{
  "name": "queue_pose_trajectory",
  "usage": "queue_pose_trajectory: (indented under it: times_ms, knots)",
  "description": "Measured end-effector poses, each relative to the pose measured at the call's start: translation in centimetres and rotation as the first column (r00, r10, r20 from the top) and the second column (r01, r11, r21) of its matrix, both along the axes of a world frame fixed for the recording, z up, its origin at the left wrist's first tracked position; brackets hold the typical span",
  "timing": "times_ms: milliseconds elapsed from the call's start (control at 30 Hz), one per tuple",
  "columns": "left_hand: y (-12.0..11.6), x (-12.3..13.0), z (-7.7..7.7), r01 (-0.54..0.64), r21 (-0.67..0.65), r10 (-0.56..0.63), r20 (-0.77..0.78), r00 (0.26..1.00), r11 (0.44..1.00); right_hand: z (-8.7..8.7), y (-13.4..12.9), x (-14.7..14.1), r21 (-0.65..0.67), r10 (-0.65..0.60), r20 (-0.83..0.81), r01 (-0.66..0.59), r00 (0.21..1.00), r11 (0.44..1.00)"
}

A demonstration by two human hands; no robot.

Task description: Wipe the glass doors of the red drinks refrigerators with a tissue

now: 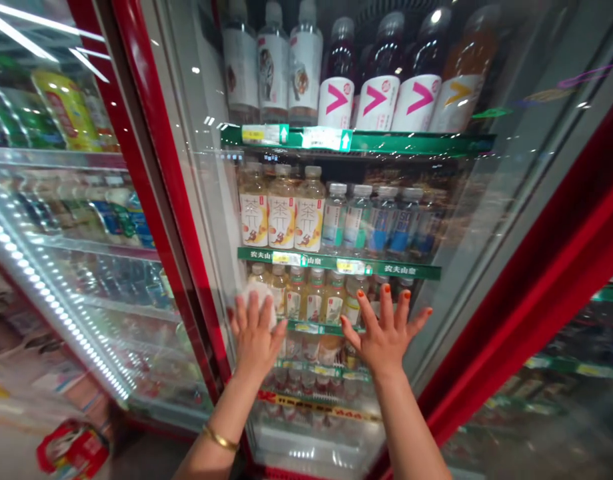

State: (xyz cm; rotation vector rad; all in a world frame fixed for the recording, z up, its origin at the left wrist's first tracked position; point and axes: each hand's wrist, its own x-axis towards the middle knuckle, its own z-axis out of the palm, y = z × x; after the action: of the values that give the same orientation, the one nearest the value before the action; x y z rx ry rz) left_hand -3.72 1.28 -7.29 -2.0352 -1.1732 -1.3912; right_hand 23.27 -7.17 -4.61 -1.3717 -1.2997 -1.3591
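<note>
My left hand (256, 330) lies flat with its fingers apart over a white cloth or tissue (263, 293) against the glass door (466, 220) of a drinks fridge. Most of the cloth is hidden behind the fingers. To the right, my right hand (385, 333) is spread wide at the same door, with nothing in it; whether its palm touches the glass I cannot tell. Behind the glass, small bottles of pale drink (315, 300) stand on the shelf level with my fingertips. A gold bracelet (220, 439) circles my left wrist.
Red frames (156, 133) border the door, with another red frame (526, 313) at the right. Tea bottles (281, 213) and dark drink bottles (336, 87) fill upper shelves. A lit fridge (81, 157) stands left. A red package (73, 448) is at lower left.
</note>
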Motion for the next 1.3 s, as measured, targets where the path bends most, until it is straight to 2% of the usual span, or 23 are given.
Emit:
queue_pose_trajectory:
  times_ms: [33, 100, 167, 200, 267, 333, 400, 433, 467, 533, 600, 667, 733, 800, 867, 900, 967, 1033, 1100, 1133, 1200, 1267, 1300]
  knots:
    - [0.4, -0.6, 0.6, -0.033, -0.044, 0.037, 0.092, 0.995, 0.999, 0.0, 0.0, 0.0, 0.0, -0.006, 0.004, 0.006, 1.0, 1.0]
    - [1.1, -0.4, 3.2, -0.041, -0.077, 0.057, 0.229, 0.972, 0.996, 0.0, 0.0, 0.1, -0.001, -0.022, 0.001, 0.022, 1.0, 1.0]
    - [0.9, 1.4, 5.9, 0.005, -0.022, 0.001, 0.238, 0.971, 1.0, 0.1, 0.0, 0.0, 0.0, -0.03, -0.002, 0.03, 1.0, 1.0]
    - [0.5, 2.6, 6.6, 0.036, 0.019, -0.039, 0.191, 0.981, 0.999, 0.2, -0.1, 0.0, 0.001, -0.03, 0.0, 0.03, 1.0, 1.0]
    - [-0.7, 4.7, 6.1, 0.131, 0.097, -0.133, 0.014, 0.991, 0.987, 0.3, -0.2, -0.1, 0.001, -0.025, 0.011, 0.025, 1.0, 1.0]
    - [-1.6, 5.1, 3.8, 0.197, 0.126, -0.179, -0.144, 0.973, 0.972, 0.5, -0.3, -0.1, 0.002, -0.025, 0.017, 0.025, 1.0, 1.0]
    - [-1.5, 3.4, 2.1, 0.122, 0.087, -0.109, -0.141, 0.984, 0.989, 0.5, -0.3, -0.2, 0.002, -0.025, 0.015, 0.025, 1.0, 1.0]
    - [-1.0, 2.1, 2.0, 0.04, 0.049, -0.037, -0.067, 0.997, 0.998, 0.5, -0.3, -0.2, 0.003, -0.024, 0.012, 0.024, 1.0, 1.0]
    - [-0.4, 0.7, 2.6, -0.043, 0.004, 0.043, 0.031, 0.999, 0.999, 0.5, -0.3, -0.2, 0.004, -0.021, 0.009, 0.021, 1.0, 1.0]
    - [1.1, -1.1, 5.6, -0.117, -0.036, 0.122, 0.202, 0.972, 0.992, 0.4, -0.2, -0.2, 0.008, -0.013, 0.005, 0.013, 1.0, 1.0]
    - [1.8, -1.0, 9.0, -0.079, 0.016, 0.072, 0.272, 0.96, 0.997, 0.3, -0.1, -0.1, 0.013, -0.006, 0.004, 0.006, 1.0, 1.0]
    - [1.3, 1.0, 10.5, -0.005, 0.073, -0.011, 0.212, 0.977, 0.997, 0.1, -0.1, 0.0, 0.015, 0.003, 0.003, -0.003, 1.0, 1.0]
    - [0.0, 3.5, 9.0, 0.073, 0.117, -0.079, 0.047, 0.996, 0.99, 0.0, -0.1, 0.0, 0.01, 0.015, -0.006, -0.015, 1.0, 1.0]
    - [-1.4, 4.7, 5.8, 0.136, 0.168, -0.114, -0.132, 0.985, 0.976, 0.0, -0.1, 0.0, 0.008, 0.02, -0.018, -0.02, 1.0, 1.0]
    - [-1.9, 4.2, 3.3, 0.119, 0.167, -0.091, -0.163, 0.982, 0.979, 0.1, -0.1, 0.0, 0.005, 0.015, -0.022, -0.015, 1.0, 1.0]
    - [-1.7, 3.3, 3.0, 0.08, 0.135, -0.065, -0.111, 0.992, 0.988, 0.2, -0.1, -0.1, 0.005, 0.011, -0.017, -0.011, 1.0, 1.0]
    - [-0.4, 1.5, 4.8, 0.001, 0.046, -0.004, 0.064, 0.998, 0.999, 0.3, -0.1, -0.2, 0.008, 0.006, -0.008, -0.006, 1.0, 1.0]
    - [1.0, 0.7, 8.5, -0.036, 0.034, 0.028, 0.21, 0.977, 0.999, 0.3, -0.1, -0.2, 0.016, 0.005, -0.01, -0.005, 1.0, 1.0]
    - [1.6, 1.4, 11.4, -0.033, 0.097, 0.01, 0.223, 0.975, 0.995, 0.3, -0.1, -0.2, 0.017, 0.009, -0.019, -0.008, 1.0, 1.0]
    - [1.4, 2.1, 11.9, -0.016, 0.128, -0.006, 0.171, 0.985, 0.992, 0.3, -0.1, -0.2, 0.013, 0.012, -0.022, -0.012, 1.0, 1.0]
    - [0.3, 3.3, 10.4, 0.061, 0.172, -0.055, -0.038, 0.998, 0.983, 0.2, -0.1, 0.0, 0.004, 0.02, -0.022, -0.02, 1.0, 1.0]
    - [-1.2, 3.4, 6.7, 0.127, 0.166, -0.087, -0.231, 0.969, 0.978, 0.1, -0.1, 0.1, 0.0, 0.02, -0.017, -0.02, 1.0, 1.0]
    - [-1.8, 2.9, 4.8, 0.122, 0.13, -0.087, -0.252, 0.964, 0.984, 0.1, -0.1, 0.1, -0.002, 0.018, -0.014, -0.018, 1.0, 1.0]
